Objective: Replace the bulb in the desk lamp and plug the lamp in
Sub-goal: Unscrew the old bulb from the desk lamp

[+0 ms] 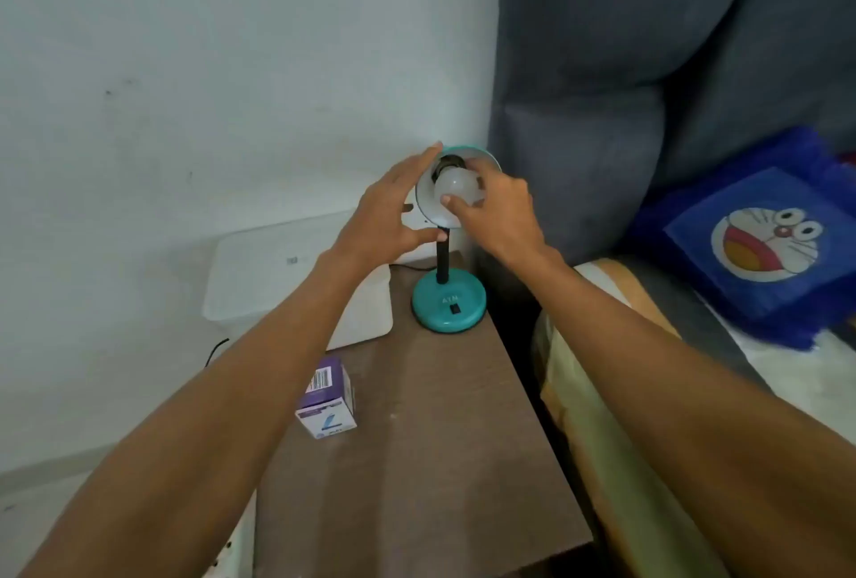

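A teal desk lamp stands at the far end of a brown table, its round base (448,304) bearing a black switch. Its shade (428,211) is tipped toward me, white inside. A white bulb (456,189) sits in the shade's socket, and my right hand (498,211) has its fingers closed around the bulb. My left hand (387,213) cups the shade's left rim, fingertips on the top edge and thumb near the bottom edge. A purple and white bulb box (326,399) stands on the table near my left forearm.
The brown table (440,438) stands against a pale wall. A white box-like appliance (259,271) sits at its far left, with a black cable (217,350) beside it. To the right are a grey upholstered headboard (602,137) and a blue cartoon cushion (764,244).
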{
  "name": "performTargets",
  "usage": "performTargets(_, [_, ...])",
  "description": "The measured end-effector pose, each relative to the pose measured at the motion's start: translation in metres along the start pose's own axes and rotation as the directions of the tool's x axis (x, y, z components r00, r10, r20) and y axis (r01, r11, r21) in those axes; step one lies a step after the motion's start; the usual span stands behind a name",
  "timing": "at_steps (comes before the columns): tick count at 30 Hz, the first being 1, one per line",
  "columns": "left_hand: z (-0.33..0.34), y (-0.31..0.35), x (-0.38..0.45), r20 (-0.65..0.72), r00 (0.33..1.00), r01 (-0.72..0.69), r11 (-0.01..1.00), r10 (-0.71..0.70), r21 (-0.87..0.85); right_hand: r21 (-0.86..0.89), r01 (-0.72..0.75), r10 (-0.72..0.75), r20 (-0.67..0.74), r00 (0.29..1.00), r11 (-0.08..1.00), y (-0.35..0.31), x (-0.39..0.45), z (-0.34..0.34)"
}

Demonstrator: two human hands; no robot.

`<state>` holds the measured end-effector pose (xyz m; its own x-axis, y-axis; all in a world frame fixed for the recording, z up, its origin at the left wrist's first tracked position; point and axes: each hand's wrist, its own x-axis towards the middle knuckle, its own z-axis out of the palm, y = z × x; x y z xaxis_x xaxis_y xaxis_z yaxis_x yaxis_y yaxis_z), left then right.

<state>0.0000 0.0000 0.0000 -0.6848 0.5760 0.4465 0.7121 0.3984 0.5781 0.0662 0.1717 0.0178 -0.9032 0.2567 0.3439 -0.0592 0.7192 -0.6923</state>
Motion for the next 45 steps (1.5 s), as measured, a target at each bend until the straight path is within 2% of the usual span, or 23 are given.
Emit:
performTargets(5, [0.006,-0.008,0.005,-0.041,0.999,-0.026,1.000,0.026,0.009,0.038,-0.027,0.029,-0.036,0.999,0.999,-0.002,0.007,0.005])
performTargets(12, [0.010,-0.015,0.009,-0.038,0.999,-0.022,0.999,0.021,-0.032,-0.136,0.015,-0.014,0.007,1.000,0.991,0.001,0.012,0.011])
performTargets(16, [0.011,-0.017,0.010,-0.047,0.998,-0.040,0.999,0.038,-0.037,-0.134,0.032,-0.034,-0.014,0.999,0.990,-0.004,0.008,0.010])
performTargets(19, [0.013,-0.017,0.010,-0.045,0.998,-0.052,0.998,0.050,-0.044,0.017,-0.121,0.122,-0.067,0.990,0.993,-0.008,0.004,0.012])
performTargets(22, [0.014,-0.017,0.009,-0.047,0.997,-0.069,0.996,0.067,-0.047,0.100,-0.242,0.249,-0.059,0.967,0.965,-0.008,0.006,0.015])
performTargets(24, [0.013,-0.018,0.009,-0.048,0.997,-0.066,0.996,0.064,-0.053,0.074,-0.226,0.231,-0.060,0.971,0.971,-0.010,0.007,0.016])
performTargets(28, [0.013,-0.018,0.009,-0.043,0.997,-0.059,0.997,0.057,-0.043,-0.178,-0.061,0.055,-0.040,0.998,0.982,-0.009,0.005,0.017])
performTargets(30, [0.014,-0.017,0.009,-0.045,0.998,-0.056,0.997,0.054,-0.055,-0.146,-0.040,0.034,-0.041,0.999,0.989,-0.007,0.003,0.018])
performTargets(33, [0.014,-0.017,0.009,-0.050,0.997,-0.054,0.997,0.051,-0.063,-0.042,-0.096,0.094,-0.059,0.994,0.994,-0.006,0.000,0.017])
performTargets(35, [0.014,-0.017,0.009,-0.044,0.998,-0.050,0.997,0.047,-0.060,-0.078,-0.109,0.105,-0.050,0.993,0.991,-0.005,0.002,0.016])
performTargets(38, [0.013,-0.016,0.008,-0.046,0.998,-0.043,0.998,0.041,-0.055,-0.193,-0.025,0.019,-0.031,0.999,0.981,-0.006,0.002,0.016])
performTargets(40, [0.012,-0.016,0.008,-0.050,0.998,-0.042,0.997,0.039,-0.063,-0.161,-0.003,-0.003,-0.039,0.999,0.987,-0.006,-0.001,0.019])
performTargets(43, [0.013,-0.017,0.008,-0.050,0.998,-0.038,0.996,0.035,-0.075,-0.055,-0.075,0.069,-0.098,0.993,0.996,-0.005,-0.002,0.022])
performTargets(45, [0.013,-0.017,0.008,-0.043,0.999,-0.023,0.997,0.019,-0.079,-0.072,-0.105,0.099,-0.088,0.991,0.992,-0.004,0.001,0.021])
